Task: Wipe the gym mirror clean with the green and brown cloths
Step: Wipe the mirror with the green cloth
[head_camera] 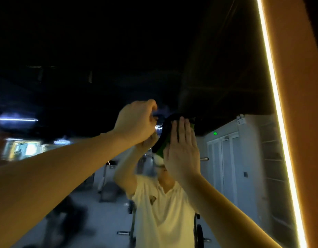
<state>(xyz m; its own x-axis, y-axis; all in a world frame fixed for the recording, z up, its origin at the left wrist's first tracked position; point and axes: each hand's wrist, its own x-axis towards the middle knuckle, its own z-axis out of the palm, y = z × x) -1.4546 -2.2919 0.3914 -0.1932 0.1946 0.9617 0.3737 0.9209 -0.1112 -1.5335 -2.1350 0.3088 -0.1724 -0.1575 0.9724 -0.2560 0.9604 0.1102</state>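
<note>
The left hand (pixel 136 122) was raised against the glass with its fingers curled tight; whether they gripped anything could not be told. Just beside it, the right hand (pixel 181 151) lay flat, fingers (pixel 181 128) straight and together, pressing the green cloth (pixel 162 138) onto the mirror (pixel 101 68). The cloth bunched dark out from under the fingertips, high up at the middle of the glass. Reflected behind the hands was a person in a white shirt (pixel 163 212), whose chest emblem was too blurred to read. Farther back in the reflection stood white doors (pixel 228 158) under a lit green sign (pixel 215 133), with a small label above, its writing illegible. A glowing light strip (pixel 272 90) ran along the mirror's right edge
</note>
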